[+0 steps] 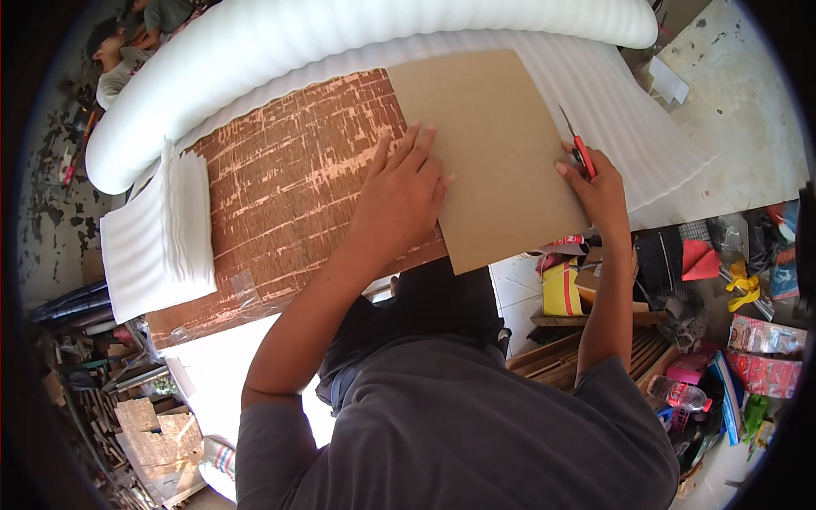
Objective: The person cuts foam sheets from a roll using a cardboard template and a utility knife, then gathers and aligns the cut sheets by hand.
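My left hand [406, 183] lies spread, its fingers on the left edge of a brown cardboard sheet [493, 153] and the scored board beside it. The sheet rests partly over white foam sheeting [586, 85] and partly over the reddish-brown scored wooden board [289, 187]. At the sheet's right edge, my right hand [602, 187] is closed round a red-handled cutting tool [585, 157] with a thin pointed blade aimed up and away. Whether it is a knife or scissors is hard to make out. The thumb and a fingertip of that hand are at the cardboard's edge.
A thick white foam roll [365, 30] runs along the far side. A stack of cut foam sheets [161, 234] sits on the board's left end. Clutter, with a plastic bottle [680, 393], fills the lower right. Wood scraps [157, 442] lie lower left. Two people are at the far left.
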`<state>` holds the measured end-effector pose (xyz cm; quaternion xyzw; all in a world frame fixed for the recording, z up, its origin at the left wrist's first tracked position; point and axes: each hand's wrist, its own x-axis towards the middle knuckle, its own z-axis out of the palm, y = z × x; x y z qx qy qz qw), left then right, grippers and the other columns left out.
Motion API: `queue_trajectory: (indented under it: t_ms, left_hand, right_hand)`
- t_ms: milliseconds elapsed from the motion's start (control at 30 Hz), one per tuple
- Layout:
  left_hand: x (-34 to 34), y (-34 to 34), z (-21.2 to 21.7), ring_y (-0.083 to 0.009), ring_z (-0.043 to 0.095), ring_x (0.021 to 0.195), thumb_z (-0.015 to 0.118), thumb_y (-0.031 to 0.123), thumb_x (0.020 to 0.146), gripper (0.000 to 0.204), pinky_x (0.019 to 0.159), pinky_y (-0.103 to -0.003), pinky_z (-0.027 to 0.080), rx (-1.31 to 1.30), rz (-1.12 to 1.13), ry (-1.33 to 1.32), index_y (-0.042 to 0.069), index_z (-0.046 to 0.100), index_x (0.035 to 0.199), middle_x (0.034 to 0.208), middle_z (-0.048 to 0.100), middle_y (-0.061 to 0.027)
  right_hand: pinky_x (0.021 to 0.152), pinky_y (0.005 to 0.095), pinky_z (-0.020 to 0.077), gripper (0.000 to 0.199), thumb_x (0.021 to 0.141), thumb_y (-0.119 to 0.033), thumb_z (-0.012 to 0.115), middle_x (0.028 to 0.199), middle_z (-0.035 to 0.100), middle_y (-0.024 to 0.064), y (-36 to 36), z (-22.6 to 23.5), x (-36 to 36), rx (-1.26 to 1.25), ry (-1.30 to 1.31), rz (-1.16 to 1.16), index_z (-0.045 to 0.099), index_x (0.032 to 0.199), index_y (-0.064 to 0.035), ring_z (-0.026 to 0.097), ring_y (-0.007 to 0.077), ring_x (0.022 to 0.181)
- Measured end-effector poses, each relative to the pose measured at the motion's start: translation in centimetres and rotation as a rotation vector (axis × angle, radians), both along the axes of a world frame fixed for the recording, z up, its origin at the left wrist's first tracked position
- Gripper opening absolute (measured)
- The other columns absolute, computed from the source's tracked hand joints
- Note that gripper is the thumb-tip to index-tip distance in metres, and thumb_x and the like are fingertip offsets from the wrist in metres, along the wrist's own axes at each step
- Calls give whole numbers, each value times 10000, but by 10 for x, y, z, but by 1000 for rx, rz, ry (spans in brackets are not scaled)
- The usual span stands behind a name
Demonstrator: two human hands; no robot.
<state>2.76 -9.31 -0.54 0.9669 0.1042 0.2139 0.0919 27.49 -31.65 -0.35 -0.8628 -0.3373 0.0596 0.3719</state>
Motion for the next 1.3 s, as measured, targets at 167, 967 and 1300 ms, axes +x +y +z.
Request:
queue_trajectory:
  t_ms: [167, 967, 1300]
  left_hand:
    - [64, 21, -7, -436, 425, 1479, 589, 218, 1045, 291, 1257, -536, 308, -84, -70, -42, -31, 629, 1190, 1528, 505, -279]
    - [158, 18, -41, -372, 399, 1507, 488, 420, 1072, 557, 1267, -529, 276, -70, -35, -130, 46, 533, 1482, 1579, 490, -174]
    - [157, 16, -39, -375, 432, 1473, 528, 376, 1042, 504, 1248, -539, 303, -85, -12, -181, 40, 565, 1415, 1538, 516, -170]
  right_hand:
    - [789, 347, 526, 466, 900, -276, 813, 982, 681, 126, 3, 1, -5, 35, 18, 4, 730, 1296, -44, 683, 227, 850]
    - [666, 253, 444, 421, 1034, -331, 693, 922, 628, -5, 23, 63, 38, 37, 77, 123, 647, 1319, -25, 514, 71, 709]
    - [795, 381, 509, 258, 1057, -158, 572, 935, 650, 81, 156, 118, 69, -43, -417, 824, 603, 1298, -73, 636, 233, 865]
